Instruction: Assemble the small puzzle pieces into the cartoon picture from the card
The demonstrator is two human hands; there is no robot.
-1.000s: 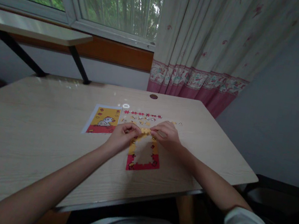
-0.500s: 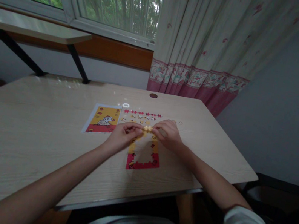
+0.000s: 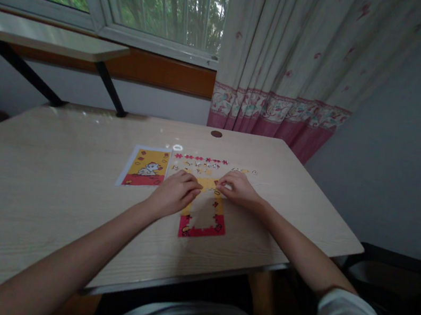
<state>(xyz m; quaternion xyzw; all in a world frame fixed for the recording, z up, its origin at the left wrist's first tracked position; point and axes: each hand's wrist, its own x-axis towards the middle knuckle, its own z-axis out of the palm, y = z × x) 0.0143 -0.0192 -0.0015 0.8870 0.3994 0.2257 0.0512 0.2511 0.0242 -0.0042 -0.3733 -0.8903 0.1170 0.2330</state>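
A jigsaw border [image 3: 201,233], red at the bottom and yellow higher up, lies on the table around a bare middle. Along its top edge is a strip of yellow puzzle pieces [image 3: 208,184], low against the tabletop. My left hand [image 3: 177,193] has its fingers closed at the left end of this strip and covers the border's upper left corner. At the strip's right end, the thumb and fingers of my right hand [image 3: 240,189] are pinched together by the upper right corner. The exact contact under the fingertips is too small to see clearly.
Left of the border lies a picture sheet [image 3: 146,168] with a white bird on yellow and red. Red puzzle pieces [image 3: 199,159] form a row behind the border, with several loose yellow and white pieces [image 3: 202,171] nearer. A raised shelf [image 3: 48,39] stands at the back left.
The yellow strip, held up between both hands before, is now down at the border's top edge. My left hand has turned more palm-down; my right hand has shifted slightly.
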